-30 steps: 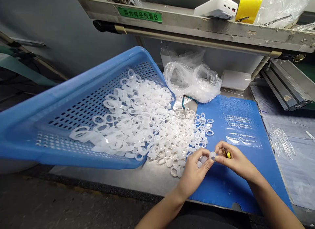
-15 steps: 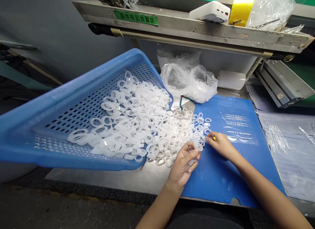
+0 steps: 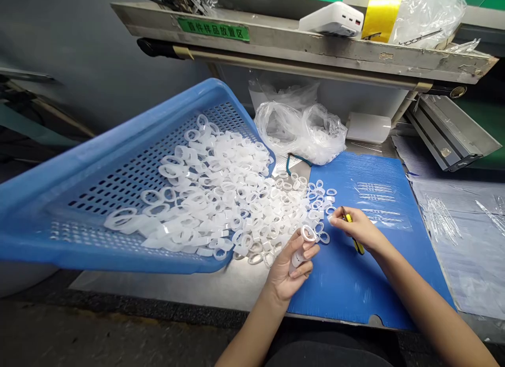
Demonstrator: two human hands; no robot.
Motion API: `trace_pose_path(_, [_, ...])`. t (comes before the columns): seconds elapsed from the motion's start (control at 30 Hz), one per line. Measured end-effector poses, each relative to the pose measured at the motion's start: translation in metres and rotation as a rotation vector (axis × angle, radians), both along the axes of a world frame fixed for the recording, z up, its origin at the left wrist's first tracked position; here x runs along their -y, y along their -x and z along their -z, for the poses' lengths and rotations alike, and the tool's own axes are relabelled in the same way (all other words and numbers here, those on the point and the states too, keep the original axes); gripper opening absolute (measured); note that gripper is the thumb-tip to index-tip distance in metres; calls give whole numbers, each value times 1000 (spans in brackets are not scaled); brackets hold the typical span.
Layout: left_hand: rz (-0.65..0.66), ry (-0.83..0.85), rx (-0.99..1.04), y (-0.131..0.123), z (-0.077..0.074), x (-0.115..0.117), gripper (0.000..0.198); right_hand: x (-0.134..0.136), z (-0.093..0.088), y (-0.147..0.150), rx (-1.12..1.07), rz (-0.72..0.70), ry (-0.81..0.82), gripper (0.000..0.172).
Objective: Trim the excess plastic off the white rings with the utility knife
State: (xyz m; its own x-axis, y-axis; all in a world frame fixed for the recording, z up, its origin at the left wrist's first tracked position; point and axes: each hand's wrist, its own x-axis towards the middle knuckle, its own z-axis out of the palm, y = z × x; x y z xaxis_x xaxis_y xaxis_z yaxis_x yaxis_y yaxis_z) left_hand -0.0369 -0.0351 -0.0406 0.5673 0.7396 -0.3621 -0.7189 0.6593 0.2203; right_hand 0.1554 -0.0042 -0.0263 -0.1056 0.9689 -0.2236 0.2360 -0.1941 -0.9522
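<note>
My left hand (image 3: 290, 269) is closed around a white plastic ring (image 3: 308, 233), its round opening tilted up toward me. Another white piece (image 3: 298, 258) shows lower between the same fingers; whether it is a separate ring I cannot tell. To its right, my right hand (image 3: 357, 227) grips a slim tool with a yellow-and-black handle (image 3: 358, 245), the dark end pointing up. The tool's kind is unclear. Its thumb and forefinger come together at a small white bit beside the loose rings. A heap of white translucent rings (image 3: 272, 206) spreads left of both hands.
A blue perforated basket (image 3: 130, 130) lies tipped at left, spilling rings onto the metal table. Under my hands is a blue mat (image 3: 347, 288). Clear plastic bags (image 3: 302, 130) stand behind; a metal shelf (image 3: 276, 41) crosses above. Thin clear plastic pieces (image 3: 442, 217) lie at right.
The ring in my left hand has turned more upright and come away from the heap. My right hand has shifted slightly, and more of the yellow-and-black handle shows.
</note>
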Motion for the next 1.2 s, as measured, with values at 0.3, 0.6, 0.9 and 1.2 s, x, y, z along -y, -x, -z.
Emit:
trace_pose_path(0.3, [41,-92,58,-2,-5,4,34,40,-22,-1,-468,67,100,42])
trace_pose_path(0.6, [69,-419,-527,-32,-20,8,45,51,-26,3,-642,27,176,42])
trace_pose_path(0.9, [108,-343,-492,-42,-25,7,42,55,-19,-3,-520,156,52,43])
trace_pose_path(1.2, [212,-656,-517,-26,-70,30,36,75,-33,-14,-475,201,-28,35])
